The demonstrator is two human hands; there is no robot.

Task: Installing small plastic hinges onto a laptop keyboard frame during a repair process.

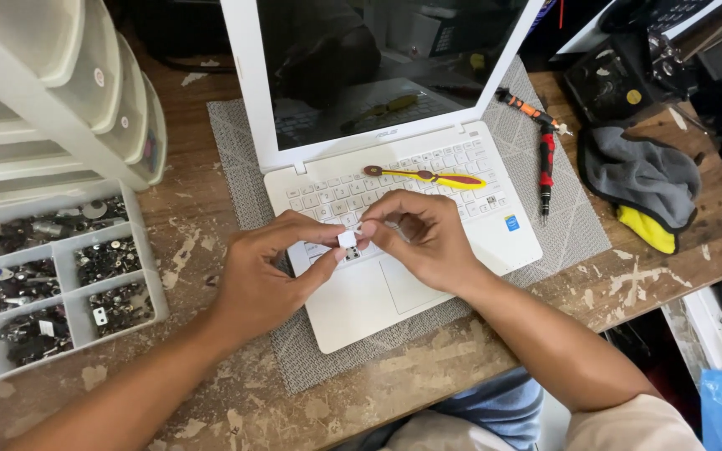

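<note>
A white laptop (428,276) lies open on a grey woven mat (244,159), its dark screen tilted back. Over the lower left of the keyboard, my left hand (265,271) pinches a small white keycap (348,239) between thumb and forefinger. My right hand (428,238) meets it from the right, fingertips touching the same keycap. Just under the keycap a bare key spot (351,254) shows in the keyboard. A yellow and dark red pry tool (428,177) rests across the upper keys.
A grey compartment tray (60,276) of small metal parts sits at the left, below a white drawer unit (60,92). A red-and-black screwdriver (546,167), an orange-handled tool (528,108) and a grey-yellow cloth (641,188) lie at the right on the worn wooden table (378,376).
</note>
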